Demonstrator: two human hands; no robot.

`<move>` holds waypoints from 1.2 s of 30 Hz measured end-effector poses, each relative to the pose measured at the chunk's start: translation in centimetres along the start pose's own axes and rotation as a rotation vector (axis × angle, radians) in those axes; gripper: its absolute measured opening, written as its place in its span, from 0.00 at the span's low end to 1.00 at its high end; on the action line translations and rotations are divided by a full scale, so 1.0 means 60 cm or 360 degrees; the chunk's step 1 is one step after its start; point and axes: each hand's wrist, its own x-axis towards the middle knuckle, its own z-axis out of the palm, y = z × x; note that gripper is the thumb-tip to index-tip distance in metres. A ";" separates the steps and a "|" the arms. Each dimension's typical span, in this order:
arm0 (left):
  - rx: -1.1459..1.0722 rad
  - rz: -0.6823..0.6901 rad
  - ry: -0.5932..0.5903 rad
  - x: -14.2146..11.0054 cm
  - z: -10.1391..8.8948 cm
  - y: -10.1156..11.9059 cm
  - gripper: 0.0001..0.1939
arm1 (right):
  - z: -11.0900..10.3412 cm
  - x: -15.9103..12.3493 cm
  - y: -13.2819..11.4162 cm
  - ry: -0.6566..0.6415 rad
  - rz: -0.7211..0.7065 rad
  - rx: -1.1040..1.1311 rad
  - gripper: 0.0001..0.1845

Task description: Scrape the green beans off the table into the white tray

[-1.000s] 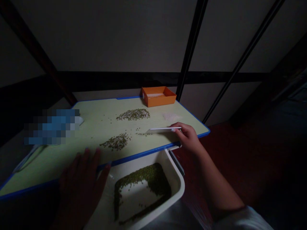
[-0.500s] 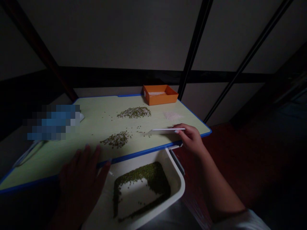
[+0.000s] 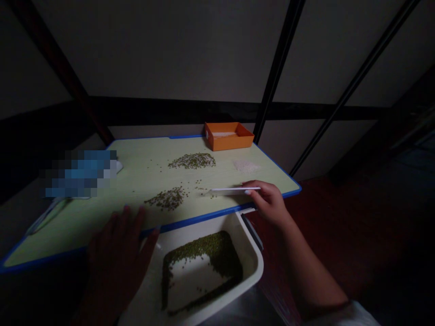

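Pinched between the thumb and fingers of my right hand (image 3: 268, 200) is a thin white card (image 3: 231, 191), held low over the tabletop near its front right. The card's left edge is beside a few scattered green beans. Left of it lies a small pile of green beans (image 3: 168, 198) mixed with pale grains. My left hand (image 3: 117, 249) is in shadow, fingers spread at the table's front edge, with nothing visible in it. Below that edge sits a white basin (image 3: 256, 267) with many green beans (image 3: 224, 253) along its sides and a bare patch of floor.
Farther back on the pale green table (image 3: 136, 149) is another bean-and-grain pile (image 3: 193, 160). A patch of pale grains (image 3: 245, 165) lies to its right. An orange box (image 3: 231, 142) holding white grains stands at the back right. A blurred blue object (image 3: 83, 174) is at the left.
The view has shifted slightly. My right hand and the card have moved a little toward the front and right. The left hand and the piles look nearly the same.
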 end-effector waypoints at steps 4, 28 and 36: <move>-0.0048 0.0021 0.0020 0.002 0.011 -0.013 0.38 | 0.018 0.003 -0.009 0.0083 -0.0067 -0.0082 0.13; -0.0070 0.0080 0.0056 -0.002 0.020 -0.026 0.35 | 0.042 -0.005 -0.060 -0.0286 -0.0445 0.0136 0.12; -0.0109 0.0110 0.0122 -0.001 0.027 -0.029 0.32 | 0.036 -0.019 -0.077 -0.0315 -0.0659 0.0086 0.11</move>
